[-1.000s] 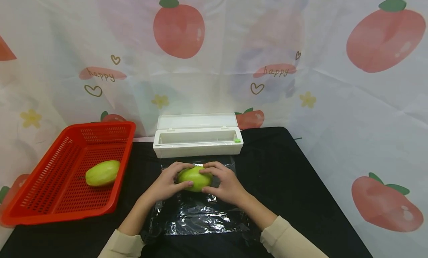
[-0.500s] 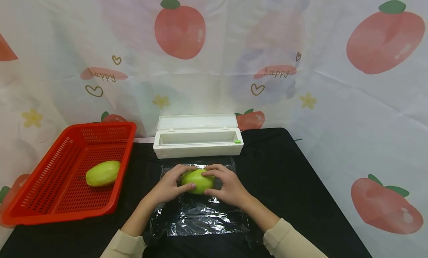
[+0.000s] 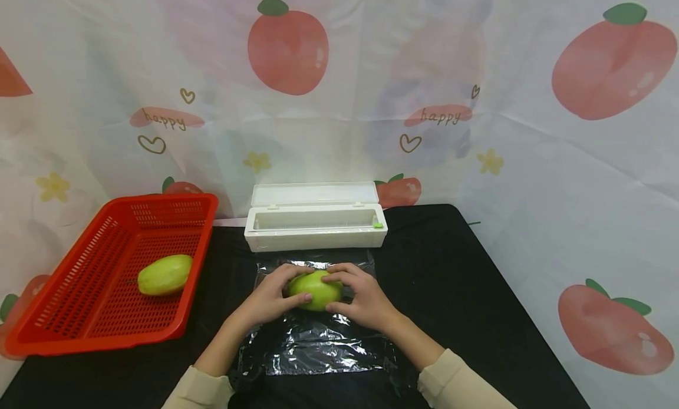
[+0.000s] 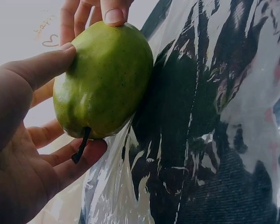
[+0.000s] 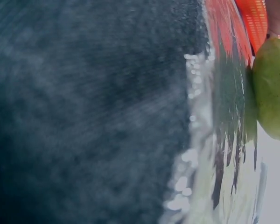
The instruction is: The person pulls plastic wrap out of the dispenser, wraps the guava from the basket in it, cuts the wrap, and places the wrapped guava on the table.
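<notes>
A green papaya (image 3: 316, 291) lies on a sheet of clear plastic film (image 3: 323, 353) in the middle of the black table, held from both sides. My left hand (image 3: 272, 296) grips its left end, thumb in front and fingers behind. From the other side my right hand (image 3: 367, 298) holds the right end with bent fingers and thumb. In the left wrist view the papaya (image 4: 105, 81) shows a dark stem at the near end. Only part of the papaya (image 5: 273, 88) appears in the right wrist view, where most of the right hand is out of frame.
A red plastic basket (image 3: 183, 323) stands on the left with another papaya (image 3: 165, 275) inside. Behind the film sits a long white box (image 3: 316, 240) with its lid up and a small green slider. A fruit-printed cloth (image 3: 339, 138) hangs behind the table.
Both hands and the papaya have shifted slightly towards me and to the right over the film. The grip looks the same. Basket and white box stay put; the view shifts slightly.
</notes>
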Demonstrator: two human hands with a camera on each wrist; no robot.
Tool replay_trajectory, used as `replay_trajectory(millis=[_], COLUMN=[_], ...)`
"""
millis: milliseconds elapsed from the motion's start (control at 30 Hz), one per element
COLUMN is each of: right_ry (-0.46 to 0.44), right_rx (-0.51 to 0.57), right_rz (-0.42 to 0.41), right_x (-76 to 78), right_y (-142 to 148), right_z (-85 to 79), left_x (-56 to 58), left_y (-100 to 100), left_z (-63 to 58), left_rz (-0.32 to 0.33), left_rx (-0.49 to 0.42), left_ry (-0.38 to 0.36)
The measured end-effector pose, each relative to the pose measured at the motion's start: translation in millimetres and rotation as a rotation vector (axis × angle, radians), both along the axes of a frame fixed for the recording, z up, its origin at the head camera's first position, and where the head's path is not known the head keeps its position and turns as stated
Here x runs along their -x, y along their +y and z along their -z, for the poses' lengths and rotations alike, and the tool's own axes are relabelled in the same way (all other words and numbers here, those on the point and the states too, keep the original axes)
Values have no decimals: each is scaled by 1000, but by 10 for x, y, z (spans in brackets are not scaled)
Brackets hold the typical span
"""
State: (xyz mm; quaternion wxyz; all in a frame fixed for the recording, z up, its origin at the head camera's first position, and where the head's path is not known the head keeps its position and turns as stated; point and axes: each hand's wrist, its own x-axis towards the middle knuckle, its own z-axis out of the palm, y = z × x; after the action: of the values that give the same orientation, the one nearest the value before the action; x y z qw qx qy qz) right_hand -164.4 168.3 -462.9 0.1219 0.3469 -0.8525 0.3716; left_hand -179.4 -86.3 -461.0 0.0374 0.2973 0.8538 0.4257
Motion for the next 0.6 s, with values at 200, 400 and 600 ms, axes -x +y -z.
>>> replay_trajectory(millis=[200, 400, 600], right_ry=[3, 1, 8], right_rx=[11, 24, 16], right_rz=[-2, 2, 1], right_x=[-3, 4, 11], right_y=[4, 9, 30], right_z=[13, 34, 24], left_x=[-18, -17, -5], left_y=[-4, 1, 18], left_z=[-10, -8, 21], left_rz=[12, 14, -3], left_rx=[-12, -19, -11], left_ry=[-5, -21, 15])
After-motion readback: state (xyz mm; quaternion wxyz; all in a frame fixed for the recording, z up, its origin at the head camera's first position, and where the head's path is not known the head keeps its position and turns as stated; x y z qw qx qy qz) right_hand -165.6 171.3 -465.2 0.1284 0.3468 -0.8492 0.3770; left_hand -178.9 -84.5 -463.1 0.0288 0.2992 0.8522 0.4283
